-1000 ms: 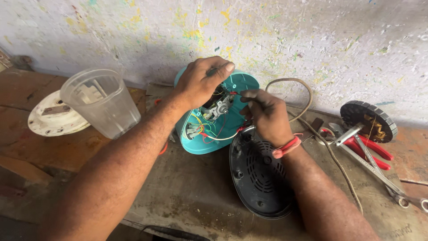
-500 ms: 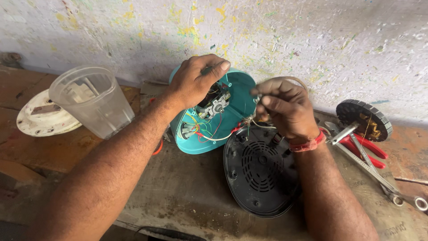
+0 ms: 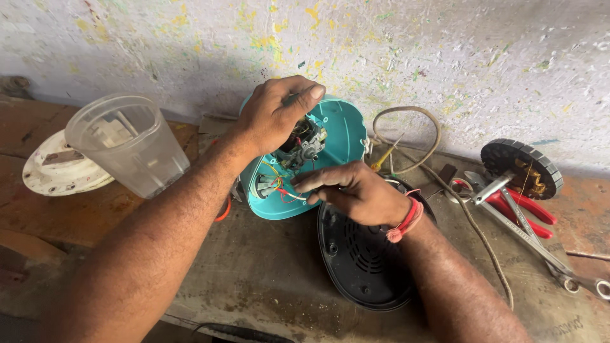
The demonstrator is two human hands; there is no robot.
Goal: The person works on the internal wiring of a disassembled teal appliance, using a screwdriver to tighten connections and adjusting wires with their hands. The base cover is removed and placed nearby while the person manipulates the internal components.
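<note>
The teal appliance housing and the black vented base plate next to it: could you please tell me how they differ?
The teal appliance housing is tipped up, open side towards the camera, showing a motor and coloured wires; the black vented base plate lies flat on the bench. The left hand grips the housing's top edge, while the right hand hovers over the plate, fingertips at the wires. Both are rounded plastic shells.

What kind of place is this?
Probably a small repair workshop: an opened teal appliance shell with bare wires, red pliers on a worn workbench, and a paint-flecked wall.
</note>
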